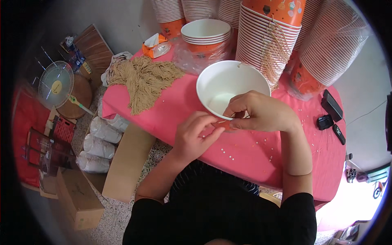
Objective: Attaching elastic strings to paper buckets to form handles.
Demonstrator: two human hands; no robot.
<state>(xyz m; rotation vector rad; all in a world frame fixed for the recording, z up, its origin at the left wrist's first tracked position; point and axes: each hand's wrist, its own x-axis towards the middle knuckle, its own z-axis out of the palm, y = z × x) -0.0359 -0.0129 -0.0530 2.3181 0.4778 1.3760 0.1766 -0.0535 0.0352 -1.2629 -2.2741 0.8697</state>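
Observation:
A paper bucket (212, 87), white inside and orange outside, stands tilted toward me on the pink-covered table. At its near rim, my left hand (194, 132) has thumb and fingers closed against the orange outer side. My right hand (261, 112) reaches over the same rim from the right, with bent fingers at the inner wall and the thumb by the outside. Whatever lies between its fingertips is hidden. A small hole with a bit of cord shows at the bucket's far rim. Tan cords (147, 77) lie in a loose heap to the left.
Tall stacks of nested buckets (261, 45) line the back, with cords draped over one. A shorter wrapped stack (206, 36) stands beside an orange tissue pack (156, 45). Small white bits dot the pink tablecloth (245, 159). Black devices (331, 106) lie right; boxes (128, 163) stand left.

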